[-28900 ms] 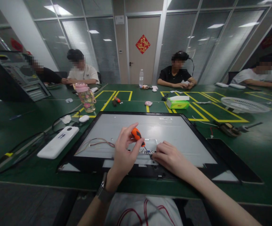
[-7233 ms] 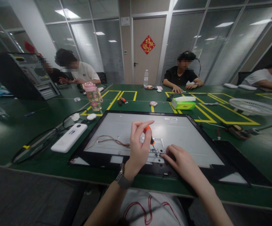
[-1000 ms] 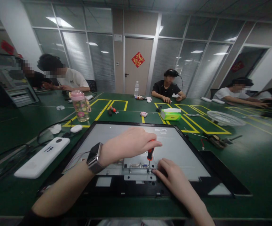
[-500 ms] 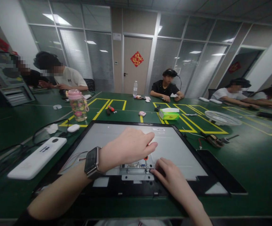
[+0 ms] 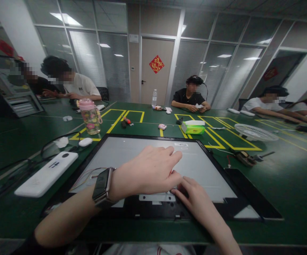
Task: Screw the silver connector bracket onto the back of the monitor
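A flat display panel (image 5: 209, 166) with a grey back and black frame lies in front of me. My left hand (image 5: 148, 170), wearing a watch (image 5: 102, 186), is closed around a screwdriver (image 5: 172, 171). Only a speck of its red handle shows; the tip is hidden behind my fingers. Under that hand, a small metal bracket (image 5: 157, 197) sits along the panel's near edge. The thumb and fingers of my right hand (image 5: 198, 196) close at the bracket's right end, touching the left fingertips. Thin wires (image 5: 85, 177) lie across the panel's left side.
Left of the panel are a white power bank (image 5: 47, 173), black cables (image 5: 7, 168) and a pink-lidded bottle (image 5: 89, 117). A tissue pack (image 5: 193, 127) stands beyond it. A black slab (image 5: 254, 193) and a small device with a red wire (image 5: 245, 158) lie right. Several people sit around the table.
My left hand has lowered and shifted slightly right, covering the screwdriver shaft and most of the bracket. My right hand stays by the bracket. The whole view has shifted slightly.
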`<state>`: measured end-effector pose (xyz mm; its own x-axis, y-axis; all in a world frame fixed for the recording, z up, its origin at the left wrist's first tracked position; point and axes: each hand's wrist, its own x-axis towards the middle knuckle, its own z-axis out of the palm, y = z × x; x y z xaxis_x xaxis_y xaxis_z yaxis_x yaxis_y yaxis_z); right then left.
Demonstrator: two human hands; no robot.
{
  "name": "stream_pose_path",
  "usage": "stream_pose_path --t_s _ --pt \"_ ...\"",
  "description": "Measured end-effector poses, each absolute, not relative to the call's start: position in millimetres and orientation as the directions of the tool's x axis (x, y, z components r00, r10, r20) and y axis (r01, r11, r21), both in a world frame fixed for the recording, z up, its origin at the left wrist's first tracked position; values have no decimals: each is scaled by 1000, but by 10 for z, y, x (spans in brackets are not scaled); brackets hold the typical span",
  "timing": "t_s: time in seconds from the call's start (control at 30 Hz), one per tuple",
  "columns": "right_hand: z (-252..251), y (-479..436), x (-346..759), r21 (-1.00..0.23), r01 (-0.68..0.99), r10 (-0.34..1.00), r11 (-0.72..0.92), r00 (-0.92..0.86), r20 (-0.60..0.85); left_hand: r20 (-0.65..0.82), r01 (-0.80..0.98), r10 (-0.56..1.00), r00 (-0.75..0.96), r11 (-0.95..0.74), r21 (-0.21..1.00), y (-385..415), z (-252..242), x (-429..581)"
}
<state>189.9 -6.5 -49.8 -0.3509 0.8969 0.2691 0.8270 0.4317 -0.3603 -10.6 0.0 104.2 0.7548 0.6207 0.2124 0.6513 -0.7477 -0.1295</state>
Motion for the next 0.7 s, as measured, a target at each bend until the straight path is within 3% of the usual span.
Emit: stream_pose_path --t_s 0.43,0.7 --pt "-560 -35 1928 -371 800 873 472 -367 321 304 654 591 748 -734 -184 -1 960 -42" --pt "-495 -61 1909 -363 813 885 455 -370 282 259 641 594 762 -749 -167 48 922 -93"
